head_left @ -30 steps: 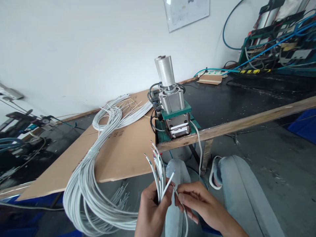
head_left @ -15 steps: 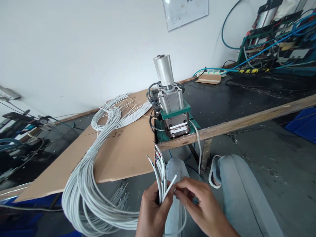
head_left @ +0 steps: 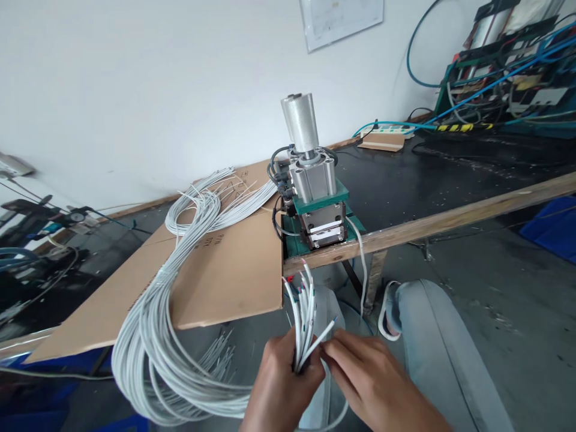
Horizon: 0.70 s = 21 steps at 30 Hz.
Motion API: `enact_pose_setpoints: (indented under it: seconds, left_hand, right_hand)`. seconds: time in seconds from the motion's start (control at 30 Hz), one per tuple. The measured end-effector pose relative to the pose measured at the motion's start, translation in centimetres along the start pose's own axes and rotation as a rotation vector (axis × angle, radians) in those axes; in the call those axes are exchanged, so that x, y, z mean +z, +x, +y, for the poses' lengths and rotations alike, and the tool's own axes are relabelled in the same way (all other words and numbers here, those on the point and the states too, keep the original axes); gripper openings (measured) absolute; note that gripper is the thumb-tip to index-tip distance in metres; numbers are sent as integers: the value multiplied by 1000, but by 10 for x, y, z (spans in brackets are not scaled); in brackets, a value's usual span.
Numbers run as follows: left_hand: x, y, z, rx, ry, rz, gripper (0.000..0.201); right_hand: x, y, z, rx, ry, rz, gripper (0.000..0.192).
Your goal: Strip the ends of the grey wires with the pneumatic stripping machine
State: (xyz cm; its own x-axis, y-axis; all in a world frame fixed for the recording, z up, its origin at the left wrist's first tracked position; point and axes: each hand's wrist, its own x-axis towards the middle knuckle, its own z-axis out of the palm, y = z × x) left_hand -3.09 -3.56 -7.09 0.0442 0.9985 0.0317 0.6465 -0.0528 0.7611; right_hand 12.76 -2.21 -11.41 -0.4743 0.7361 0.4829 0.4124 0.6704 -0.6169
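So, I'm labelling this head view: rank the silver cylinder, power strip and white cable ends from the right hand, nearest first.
1. White cable ends, in the left hand
2. Silver cylinder, ahead, slightly left
3. Power strip, farther back, right

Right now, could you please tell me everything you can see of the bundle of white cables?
The bundle of white cables looks thin, flexible and plastic-sheathed. It lies coiled on the brown cardboard, sags over the near edge in a broad curve and passes behind the left hand. That hand grips several cable ends, pointing up, some with coloured tips; one slants rightward.
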Motion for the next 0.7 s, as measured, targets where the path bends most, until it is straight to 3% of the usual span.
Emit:
enact_pose_setpoints:
  seconds: [0.1, 0.17, 0.3, 0.47, 0.6, 0.7]
  left_hand:
    - [2, 1, -2, 69, 80, -22, 22]
    - [1, 1, -2, 65, 92, -33, 23]
    - [-3, 2, -2, -25, -2, -36, 26]
    - [-3, -3, -11, -158, -227, 21, 31]
    - [4, -10, -18, -269, -408, 157, 41]
    - [7, -13, -21, -278, -509, 196, 46]
  right_hand:
    - [1, -5, 1, -85, -147, -8, 31]
    - [3, -6, 0, -57, -89, 2, 30]
    - [12, -2, -3, 221, 387, 25, 29]
    - [38, 7, -9, 588, 1140, 16, 45]
    - [61, 10, -12, 624, 1348, 134, 48]
    - [70, 10, -13, 602, 1406, 170, 45]
